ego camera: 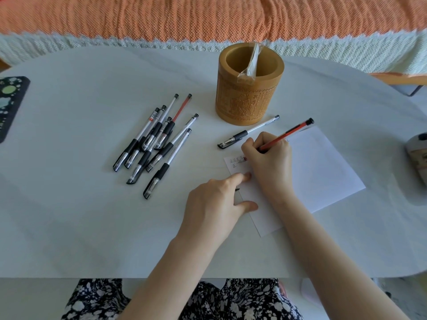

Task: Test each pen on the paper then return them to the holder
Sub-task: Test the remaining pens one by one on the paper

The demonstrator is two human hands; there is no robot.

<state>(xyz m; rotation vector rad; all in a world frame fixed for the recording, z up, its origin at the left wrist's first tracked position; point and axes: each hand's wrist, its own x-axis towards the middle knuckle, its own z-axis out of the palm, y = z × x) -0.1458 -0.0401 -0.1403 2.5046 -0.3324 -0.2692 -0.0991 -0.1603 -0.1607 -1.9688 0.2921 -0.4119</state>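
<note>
The red pen (286, 132) is in the right hand (270, 162), whose fingers are curled round its lower barrel in a writing grip. Its tip touches the far left corner of the paper (323, 169), beside a few small written marks, and its black end slants up to the far right. The left hand (212, 204) rests on the paper's left edge with forefinger and thumb lying straight on the sheet. Its other fingers are hidden, a small dark tip shows beneath them, and I cannot tell whether they grip anything.

Just beyond the paper lies one capped black pen (248, 132). Behind it stands the carved wooden holder (249, 98), upright, with a crumpled clear plastic sleeve (250, 63) in it, leaning over the rim. To the left, a loose heap of pens (157, 144) lies overlapping on the white table (92, 215), one of them red. A dark patterned object (9, 102) sits at the left edge, and an orange blanket (208, 17) lies beyond the table
</note>
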